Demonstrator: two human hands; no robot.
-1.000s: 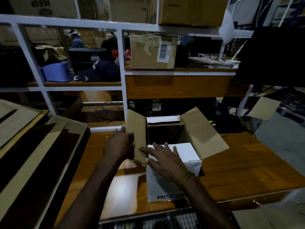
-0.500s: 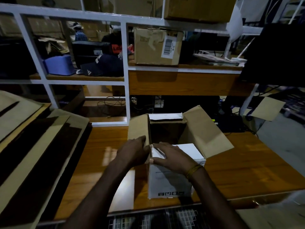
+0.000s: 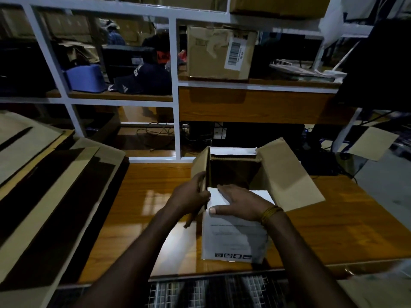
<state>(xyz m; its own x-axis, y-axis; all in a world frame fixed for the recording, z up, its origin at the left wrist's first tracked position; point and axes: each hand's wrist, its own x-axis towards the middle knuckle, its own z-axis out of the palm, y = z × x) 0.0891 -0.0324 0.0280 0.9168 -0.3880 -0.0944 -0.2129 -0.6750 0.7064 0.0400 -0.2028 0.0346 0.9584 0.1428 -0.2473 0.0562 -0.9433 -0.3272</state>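
A cardboard box (image 3: 233, 236) is stood open on the wooden table (image 3: 333, 230), near its front edge. Its left flap (image 3: 200, 161) is gripped by the left hand (image 3: 189, 194), apparently pinched, though the fingertips are lost in shadow. The white front flap (image 3: 216, 197) is pressed flat by the right hand (image 3: 240, 203), fingers laid straight. The right flap (image 3: 287, 174) is splayed outward.

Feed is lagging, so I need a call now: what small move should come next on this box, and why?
Probably swing the left flap down over the near flap. The left hand grips that flap, which stands upright, while the right hand presses the white near flap flat across the opening; the right flap splays outward, so it would follow.
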